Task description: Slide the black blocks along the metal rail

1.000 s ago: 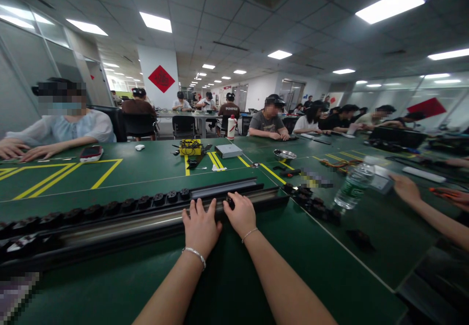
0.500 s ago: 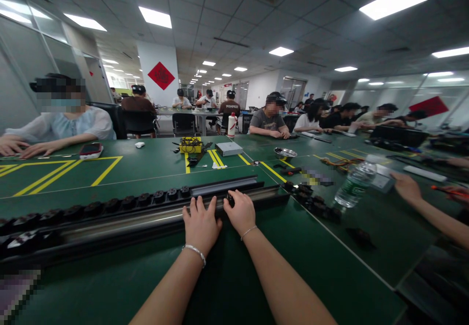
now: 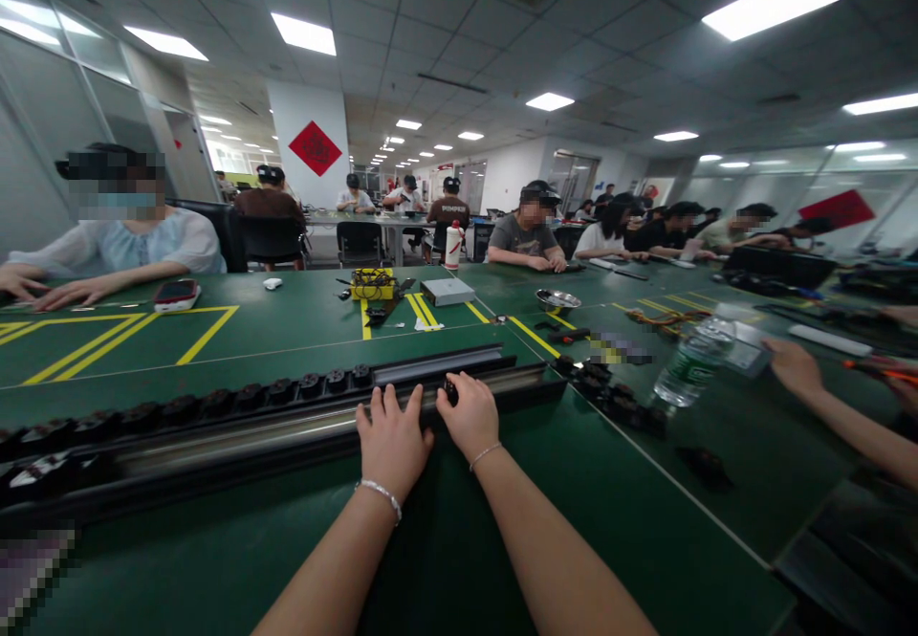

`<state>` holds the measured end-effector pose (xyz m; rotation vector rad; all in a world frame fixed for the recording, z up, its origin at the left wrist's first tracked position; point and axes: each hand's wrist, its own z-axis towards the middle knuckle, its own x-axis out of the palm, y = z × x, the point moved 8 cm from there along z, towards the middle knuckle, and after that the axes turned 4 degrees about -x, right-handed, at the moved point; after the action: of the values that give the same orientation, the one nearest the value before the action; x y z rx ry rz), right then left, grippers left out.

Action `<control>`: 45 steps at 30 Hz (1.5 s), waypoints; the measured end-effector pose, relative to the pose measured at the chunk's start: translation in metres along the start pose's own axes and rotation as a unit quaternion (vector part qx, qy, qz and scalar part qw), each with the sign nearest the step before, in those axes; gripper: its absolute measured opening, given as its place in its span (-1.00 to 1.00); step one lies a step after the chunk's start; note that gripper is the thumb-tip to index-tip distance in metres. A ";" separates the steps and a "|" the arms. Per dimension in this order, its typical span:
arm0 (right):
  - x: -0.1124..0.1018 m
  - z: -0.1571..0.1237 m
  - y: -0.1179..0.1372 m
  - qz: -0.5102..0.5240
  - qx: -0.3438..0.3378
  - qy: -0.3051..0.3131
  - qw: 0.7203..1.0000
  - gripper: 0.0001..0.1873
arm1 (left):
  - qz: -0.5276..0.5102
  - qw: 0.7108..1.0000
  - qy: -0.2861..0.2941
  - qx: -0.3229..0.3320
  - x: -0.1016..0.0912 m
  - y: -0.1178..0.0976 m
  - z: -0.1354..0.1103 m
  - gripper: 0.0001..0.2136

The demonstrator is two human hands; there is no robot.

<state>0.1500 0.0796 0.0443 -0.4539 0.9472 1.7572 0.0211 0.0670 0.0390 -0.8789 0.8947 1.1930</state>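
Observation:
My left hand (image 3: 393,440) lies with fingers spread across the near long black channel (image 3: 273,424), which has a shiny metallic inside. Beside it my right hand (image 3: 469,414) is curled around a small round black part (image 3: 450,391), held between thumb and fingers over the same channel. Most of that part is hidden by the fingers. Behind runs a second black channel (image 3: 445,365), with a row of round black parts (image 3: 279,391) along its left stretch. More black parts (image 3: 50,473) sit at the left end of the near channel.
Right of the channels are a loose row of black parts (image 3: 617,392), a clear water bottle (image 3: 694,359) and a co-worker's hand (image 3: 795,368). Farther back stand a metal bowl (image 3: 557,299), a grey box (image 3: 448,292) and a yellow block with cables (image 3: 373,284). Several people sit around.

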 end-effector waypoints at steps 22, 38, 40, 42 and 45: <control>0.000 0.001 -0.001 -0.005 0.000 -0.008 1.000 -0.64 | 0.001 1.000 -0.016 0.003 0.002 0.000 0.000 -0.41; 0.001 0.000 -0.004 0.000 0.002 -0.018 1.000 -0.65 | 0.006 1.000 -0.030 0.004 0.000 -0.001 0.000 -0.43; 0.001 0.000 -0.004 0.000 0.003 -0.017 1.000 -0.65 | 0.006 1.000 -0.030 0.004 0.000 -0.001 0.000 -0.42; 0.001 0.000 -0.004 0.001 0.003 -0.019 1.000 -0.65 | 0.008 1.000 -0.028 0.003 0.000 -0.001 0.000 -0.43; 0.001 0.000 -0.003 0.004 0.001 -0.021 1.000 -0.65 | 0.011 1.000 -0.026 0.001 0.000 -0.001 0.000 -0.42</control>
<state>0.1530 0.0805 0.0425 -0.4118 0.9217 1.7657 0.0218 0.0675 0.0388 -0.8344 0.8645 1.2282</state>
